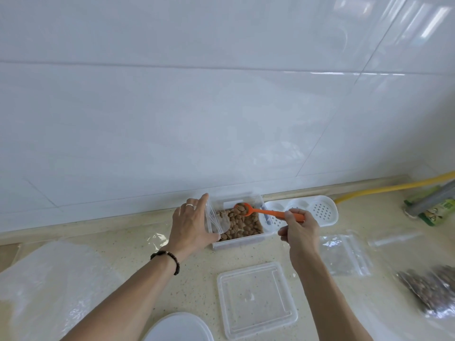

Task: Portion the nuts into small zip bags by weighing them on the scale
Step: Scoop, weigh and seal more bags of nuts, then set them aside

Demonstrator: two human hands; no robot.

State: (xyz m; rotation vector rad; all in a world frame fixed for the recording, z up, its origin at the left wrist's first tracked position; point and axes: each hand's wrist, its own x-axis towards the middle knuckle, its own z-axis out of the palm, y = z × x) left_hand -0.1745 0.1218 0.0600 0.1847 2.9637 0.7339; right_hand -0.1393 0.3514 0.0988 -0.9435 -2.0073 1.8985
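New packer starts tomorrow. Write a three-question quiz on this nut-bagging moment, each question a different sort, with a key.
1. True or false: the orange spoon carries nuts.
2. Which does the left hand hold? A) the container lid B) a small zip bag C) the spoon
3. Fill in: the spoon's bowl is above the clear ____ of nuts.

Key
1. True; the right hand grips its handle.
2. B; the zip bag is held at the left edge of the container, while the lid lies on the counter.
3. Container.
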